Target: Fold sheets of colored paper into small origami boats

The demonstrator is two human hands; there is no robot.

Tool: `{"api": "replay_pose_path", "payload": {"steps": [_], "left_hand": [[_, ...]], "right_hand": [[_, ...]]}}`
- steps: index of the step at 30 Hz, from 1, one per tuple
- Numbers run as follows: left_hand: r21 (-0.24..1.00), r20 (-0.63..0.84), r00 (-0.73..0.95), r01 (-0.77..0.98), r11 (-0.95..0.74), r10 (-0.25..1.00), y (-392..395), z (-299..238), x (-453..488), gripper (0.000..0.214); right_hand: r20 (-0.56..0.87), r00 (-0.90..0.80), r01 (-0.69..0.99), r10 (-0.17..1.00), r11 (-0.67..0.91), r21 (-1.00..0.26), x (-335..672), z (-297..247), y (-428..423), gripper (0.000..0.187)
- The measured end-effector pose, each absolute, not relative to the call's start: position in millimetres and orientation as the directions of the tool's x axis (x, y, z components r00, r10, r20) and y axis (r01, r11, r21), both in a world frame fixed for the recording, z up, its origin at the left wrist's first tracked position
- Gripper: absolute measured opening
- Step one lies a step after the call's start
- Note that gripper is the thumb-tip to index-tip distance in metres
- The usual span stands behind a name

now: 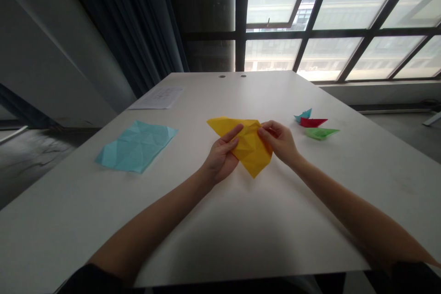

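A creased sheet of yellow origami paper is held above the table between my two hands. My left hand grips its left side, with the thumb and a finger lying across the near face and the other fingers partly hidden behind. At the upper right edge, my right hand pinches the paper between thumb and fingers. One corner of the sheet points down towards me and another points out to the left. Several fold lines cross its face.
On the white table, a creased light-blue paper sheet lies at left, with a printed page behind it. Small folded paper boats stand at right: blue, red and green. Windows and a dark curtain are beyond.
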State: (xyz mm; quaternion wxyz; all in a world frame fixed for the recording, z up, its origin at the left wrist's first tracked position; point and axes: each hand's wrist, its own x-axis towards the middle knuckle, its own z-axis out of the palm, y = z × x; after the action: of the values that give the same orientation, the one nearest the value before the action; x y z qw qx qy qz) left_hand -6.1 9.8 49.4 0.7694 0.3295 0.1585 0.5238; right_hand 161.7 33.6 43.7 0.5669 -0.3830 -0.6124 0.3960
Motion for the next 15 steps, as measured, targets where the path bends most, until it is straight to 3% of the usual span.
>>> {"api": "replay_pose_path", "payload": {"steps": [6, 10, 12, 15], "left_hand": [[0.674, 0.131, 0.471, -0.688, 0.270, 0.872, 5.9, 51.3, -7.3, 0.039], [0.761, 0.169, 0.519, -0.609, 0.224, 0.838, 5.4, 53.1, -10.0, 0.036], [0.860, 0.166, 0.557, -0.485, 0.156, 0.814, 7.7, 57.7, -14.9, 0.038], [0.994, 0.077, 0.665, -0.106, -0.008, 0.743, 11.7, 70.3, -26.6, 0.039]], "right_hand": [[0.431, -0.041, 0.111, 0.902, 0.433, -0.895, 162.8, 40.8, 34.2, 0.020], [0.457, -0.049, 0.115, 0.888, 0.459, -0.881, 164.1, 41.7, 35.3, 0.022], [0.461, -0.032, 0.129, 0.887, 0.461, -0.878, 167.4, 41.8, 37.9, 0.021], [0.489, 0.024, 0.237, 0.872, 0.471, -0.850, 175.3, 41.3, 43.5, 0.020]]}}
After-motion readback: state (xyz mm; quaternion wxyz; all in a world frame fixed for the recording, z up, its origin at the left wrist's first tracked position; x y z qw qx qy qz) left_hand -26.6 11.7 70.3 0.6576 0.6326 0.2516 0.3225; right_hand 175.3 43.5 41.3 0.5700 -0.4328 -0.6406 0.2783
